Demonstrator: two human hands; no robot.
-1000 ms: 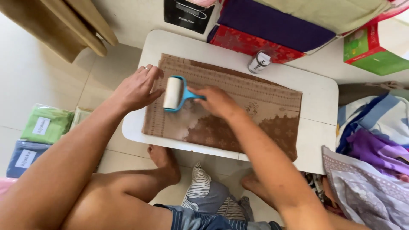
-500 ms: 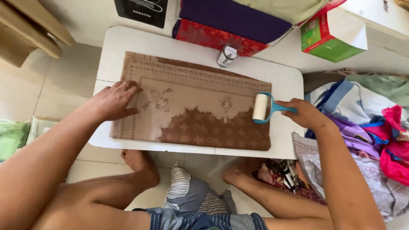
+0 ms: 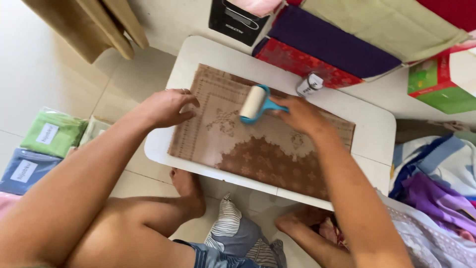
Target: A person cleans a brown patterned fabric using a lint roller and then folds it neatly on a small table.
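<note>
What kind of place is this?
Probably a home workspace for packing textiles: a low white table on a tiled floor, folded fabrics in clear bags, and a brown patterned cloth under a blue-handled lint roller.

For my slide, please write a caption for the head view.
Right hand rolls a blue-handled lint roller over brown patterned cloth on a white table; left hand presses the cloth.

We are looking down at a low white table point(image 3: 377, 130) that is carrying a brown patterned cloth point(image 3: 267, 149) lying flat, and a small capped bottle point(image 3: 309, 85) standing beside it.
</note>
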